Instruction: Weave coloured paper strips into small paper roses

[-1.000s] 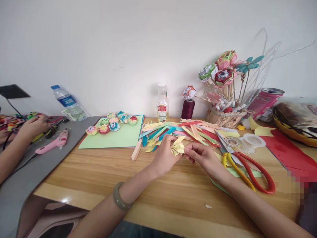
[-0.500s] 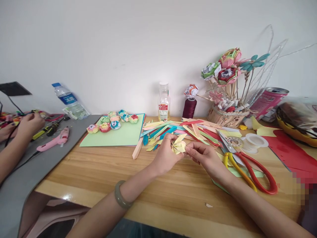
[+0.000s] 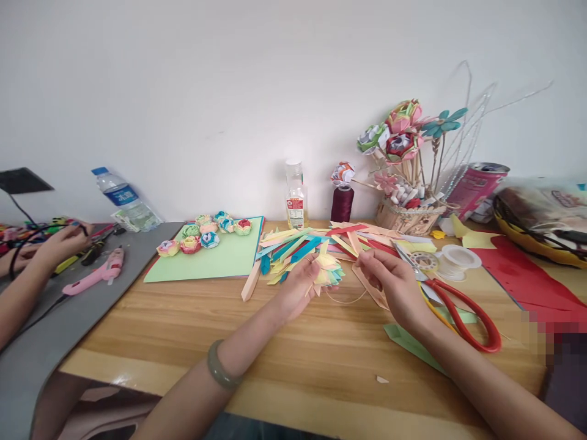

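My left hand (image 3: 298,288) is closed around a bundle of folded paper petals (image 3: 328,272), pale yellow in front with green, blue and pink tips behind. A thin thread (image 3: 347,302) hangs in a slack curve from the bundle towards my right hand (image 3: 393,282), whose thumb and fingertips pinch together on it. Just behind both hands lies a heap of coloured paper strips (image 3: 300,249). Scissors (image 3: 477,318) with red and yellow handles rest beside my right wrist, partly hidden by it. A white thread spool (image 3: 460,261) stands near their blades.
Small paper flowers (image 3: 210,239) sit on a green sheet (image 3: 215,264) at left. A bottle (image 3: 296,198), a dark thread cone (image 3: 342,204) and a flower basket (image 3: 403,217) line the wall. At far left, a co-worker's hands (image 3: 59,247) work near a pink glue gun (image 3: 98,273).
The petal bundle has turned in my left hand, now showing its coloured tips. My right hand has moved away from it to the right, and a slack thread shows between them. The view has shifted slightly.
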Tool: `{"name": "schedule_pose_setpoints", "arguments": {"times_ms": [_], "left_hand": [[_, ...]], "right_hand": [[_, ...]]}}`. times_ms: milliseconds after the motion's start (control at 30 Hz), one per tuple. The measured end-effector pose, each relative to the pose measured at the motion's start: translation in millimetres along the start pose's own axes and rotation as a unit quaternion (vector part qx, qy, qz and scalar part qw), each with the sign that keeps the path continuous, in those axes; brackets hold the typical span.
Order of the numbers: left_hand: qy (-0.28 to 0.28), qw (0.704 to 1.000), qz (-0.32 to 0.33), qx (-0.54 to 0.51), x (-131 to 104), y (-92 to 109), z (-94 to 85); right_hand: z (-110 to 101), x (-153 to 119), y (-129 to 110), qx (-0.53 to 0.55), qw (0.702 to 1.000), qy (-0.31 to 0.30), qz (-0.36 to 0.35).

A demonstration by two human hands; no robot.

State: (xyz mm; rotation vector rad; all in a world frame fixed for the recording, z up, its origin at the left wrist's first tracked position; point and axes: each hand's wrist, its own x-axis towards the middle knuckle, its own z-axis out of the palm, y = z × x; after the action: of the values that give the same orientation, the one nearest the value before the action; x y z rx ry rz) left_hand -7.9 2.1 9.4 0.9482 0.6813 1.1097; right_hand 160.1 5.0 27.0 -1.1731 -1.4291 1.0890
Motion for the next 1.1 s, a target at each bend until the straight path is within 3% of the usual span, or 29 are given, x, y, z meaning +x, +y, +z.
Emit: {"name": "schedule_pose_setpoints", "arguments": {"times_ms": [67, 233, 533, 833, 1100], "left_hand": [[-0.024, 0.998, -0.037, -0.055, 0, 1, -0.2], [-0.067, 0.986, -0.114, -0.101, 0, 3, 2.4], [-0.023, 0.966, -0.188, -0.174, -1, -3, 2.9], [-0.069, 0.969, -0.196, -0.133, -6, -4, 9.6], [0.014, 0.991, -0.132, -0.022, 0, -5, -1.6]], "right_hand": [[-2, 2, -1, 0.008, 1.0, -0.001, 0.009], [-1, 3, -5, 0.005, 0.997, -0.082, 0.013], [3, 0, -12, 0.066, 0.983, -0.173, 0.006], [8, -4, -8, 0.131, 0.969, -0.205, 0.048], [4, -2, -11, 0.054, 0.984, -0.166, 0.032]]}}
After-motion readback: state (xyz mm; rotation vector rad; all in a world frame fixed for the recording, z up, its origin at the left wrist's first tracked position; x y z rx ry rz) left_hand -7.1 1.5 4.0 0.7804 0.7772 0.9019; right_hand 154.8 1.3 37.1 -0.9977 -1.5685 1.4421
